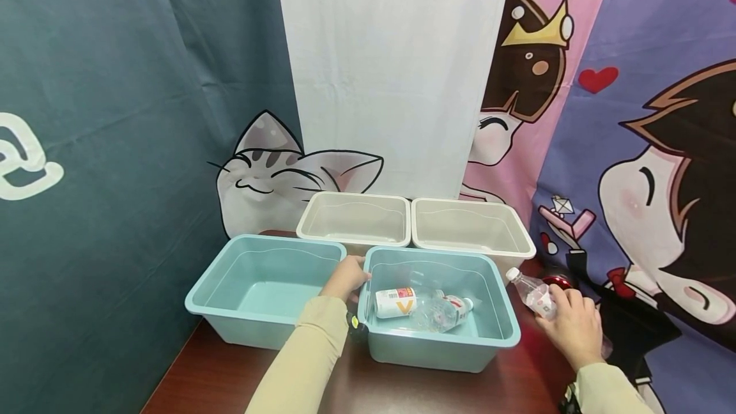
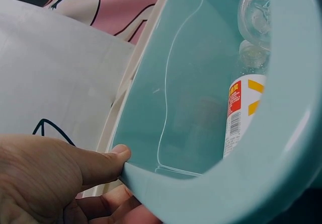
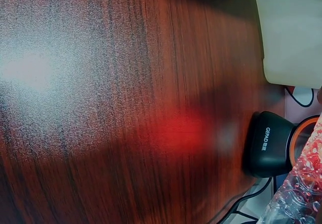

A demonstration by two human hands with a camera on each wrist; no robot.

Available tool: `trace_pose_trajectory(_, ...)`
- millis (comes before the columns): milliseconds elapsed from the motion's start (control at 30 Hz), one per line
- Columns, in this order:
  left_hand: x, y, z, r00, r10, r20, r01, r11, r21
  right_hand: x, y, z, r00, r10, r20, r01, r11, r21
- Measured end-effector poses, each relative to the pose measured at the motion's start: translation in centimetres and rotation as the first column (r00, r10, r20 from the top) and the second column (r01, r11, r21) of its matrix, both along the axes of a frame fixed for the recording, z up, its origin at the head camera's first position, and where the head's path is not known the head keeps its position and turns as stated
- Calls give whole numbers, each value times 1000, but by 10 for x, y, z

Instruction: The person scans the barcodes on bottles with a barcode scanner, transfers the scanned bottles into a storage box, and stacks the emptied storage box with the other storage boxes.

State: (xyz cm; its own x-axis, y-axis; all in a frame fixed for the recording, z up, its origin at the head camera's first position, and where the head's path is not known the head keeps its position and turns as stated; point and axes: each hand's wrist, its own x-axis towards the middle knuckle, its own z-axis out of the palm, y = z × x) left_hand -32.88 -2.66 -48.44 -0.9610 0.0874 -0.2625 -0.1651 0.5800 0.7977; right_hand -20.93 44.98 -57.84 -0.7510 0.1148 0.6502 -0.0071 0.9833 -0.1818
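Note:
My left hand (image 1: pixel 347 276) grips the left rim of a blue plastic bin (image 1: pixel 443 353). In the left wrist view its thumb lies over the rim, fingers curled beneath. Several clear plastic bottles lie in that bin, one with a white and orange label (image 1: pixel 395 303). Right of the bin, my right hand (image 1: pixel 575 326) holds another clear bottle (image 1: pixel 539 298) with a pale pink label, tilted, its white cap pointing up and left. Part of this bottle (image 3: pixel 297 191) shows at the right edge of the right wrist view, where the hand is mostly out of sight.
A second blue bin (image 1: pixel 253 318) stands at left. Two cream bins, one left (image 1: pixel 355 200) and one right (image 1: pixel 471 206), stand behind. A black device (image 3: pixel 271 143) with an orange ring and cable sits on the brown table (image 3: pixel 126 98). Printed cloth (image 1: pixel 397 69) hangs behind.

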Motion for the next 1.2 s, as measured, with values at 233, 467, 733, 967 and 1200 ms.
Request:
trace_pose_trajectory(233,0,0,-1,1000,-5,-7,5,1000,-2,1,-3,4,1000,-3,12,3,1000,1)
trace_pose_trajectory(467,1,0,0,1000,-1,-2,1,1000,2,-2,0,16,1000,-8,-20,8,1000,3)
trace_pose_trajectory(733,2,0,2,1000,-2,-4,2,1000,-3,-7,4,29,999,-4,-54,5,1000,12)
trace_pose_trajectory(967,1,-1,1,1000,-2,-8,2,1000,-5,-9,5,40,997,5,-74,-3,999,34)
trace_pose_trajectory(1200,4,-1,2,1000,-4,-14,4,1000,-3,-13,6,52,998,12,-55,-9,999,45)
